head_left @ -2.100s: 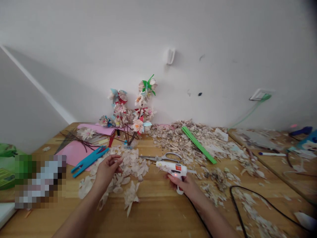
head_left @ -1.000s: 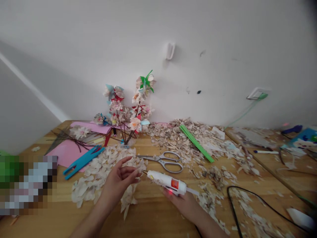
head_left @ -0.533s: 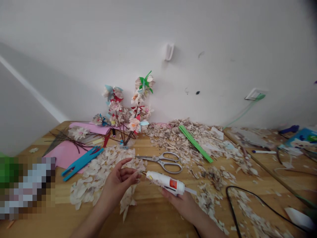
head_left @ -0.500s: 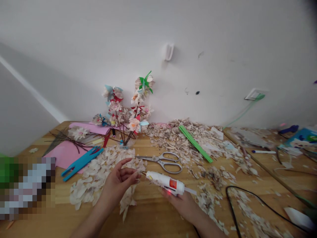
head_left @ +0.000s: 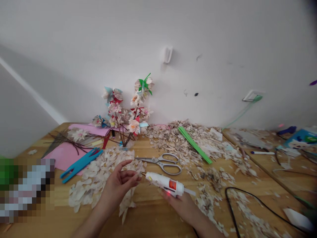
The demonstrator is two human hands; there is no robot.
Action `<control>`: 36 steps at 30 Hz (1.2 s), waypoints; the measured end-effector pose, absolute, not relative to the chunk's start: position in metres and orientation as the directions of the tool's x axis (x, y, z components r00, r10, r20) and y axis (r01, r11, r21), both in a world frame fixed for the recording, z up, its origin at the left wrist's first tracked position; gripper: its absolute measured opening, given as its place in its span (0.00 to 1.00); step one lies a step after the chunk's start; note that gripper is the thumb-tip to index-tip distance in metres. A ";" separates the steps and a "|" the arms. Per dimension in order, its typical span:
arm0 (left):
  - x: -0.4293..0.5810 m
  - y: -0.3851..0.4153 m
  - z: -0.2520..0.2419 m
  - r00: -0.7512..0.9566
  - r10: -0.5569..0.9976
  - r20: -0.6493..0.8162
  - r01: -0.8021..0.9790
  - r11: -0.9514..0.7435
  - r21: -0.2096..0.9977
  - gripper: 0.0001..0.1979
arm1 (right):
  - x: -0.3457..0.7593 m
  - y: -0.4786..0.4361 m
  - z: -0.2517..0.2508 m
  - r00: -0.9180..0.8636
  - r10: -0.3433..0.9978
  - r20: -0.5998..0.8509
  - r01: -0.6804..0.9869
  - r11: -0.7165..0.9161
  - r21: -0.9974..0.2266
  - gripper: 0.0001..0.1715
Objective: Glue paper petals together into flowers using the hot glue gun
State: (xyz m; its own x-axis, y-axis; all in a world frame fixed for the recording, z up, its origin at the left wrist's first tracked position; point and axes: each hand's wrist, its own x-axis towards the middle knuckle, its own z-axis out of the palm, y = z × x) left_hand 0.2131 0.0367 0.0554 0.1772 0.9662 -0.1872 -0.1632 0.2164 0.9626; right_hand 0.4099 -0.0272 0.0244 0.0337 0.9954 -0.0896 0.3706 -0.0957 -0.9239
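My right hand (head_left: 179,200) is wrapped round a white hot glue gun (head_left: 164,183) with an orange-red window and a small red light. Its nozzle points left, and a clear glue stick (head_left: 189,191) sticks out of the back. Close to the nozzle tip, my left hand (head_left: 121,181) has thumb and fingers pinched together; what they hold is too small to make out. Pale dried petals (head_left: 127,203) show just below that hand. Behind the glue gun lie metal scissors (head_left: 160,162), their blades pointing left.
Petal flowers on brown twigs (head_left: 123,122) stand against the wall. Loose petals (head_left: 86,185) cover much of the wooden table. Green strips (head_left: 194,144), a blue cut-out piece (head_left: 81,165) and pink paper (head_left: 64,154) lie around. A black cable (head_left: 257,198) loops at the right.
Both hands and the glue gun keep almost the same pose. The view has shifted very slightly.
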 end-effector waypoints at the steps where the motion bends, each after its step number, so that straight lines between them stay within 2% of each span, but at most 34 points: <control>1: 0.213 0.037 0.055 0.173 0.967 -0.185 -0.158 0.212 0.964 0.32 | 0.410 -0.027 0.024 0.033 0.995 -0.091 0.377 -0.096 -0.921 0.34; 20: 0.211 0.039 0.050 0.199 0.962 -0.188 -0.144 0.219 0.965 0.30 | 0.412 -0.028 0.022 0.038 0.995 -0.093 0.356 -0.100 -0.929 0.29; 27: 0.214 0.036 0.058 0.138 0.970 -0.199 -0.172 0.221 0.960 0.31 | 0.415 -0.029 0.020 0.020 0.997 -0.079 0.349 -0.081 -0.934 0.30; 36: 0.211 0.039 0.057 0.196 0.953 -0.230 -0.161 0.263 0.951 0.31 | 0.414 -0.029 0.000 0.147 0.989 -0.019 0.384 -0.075 -0.920 0.29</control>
State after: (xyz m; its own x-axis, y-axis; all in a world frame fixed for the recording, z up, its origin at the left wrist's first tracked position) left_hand 0.2114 0.0393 0.0569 0.1959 0.9532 -0.2302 -0.1607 0.2628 0.9514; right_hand 0.4145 -0.0293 0.0000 0.1471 0.9889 -0.0194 0.3835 -0.0751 -0.9205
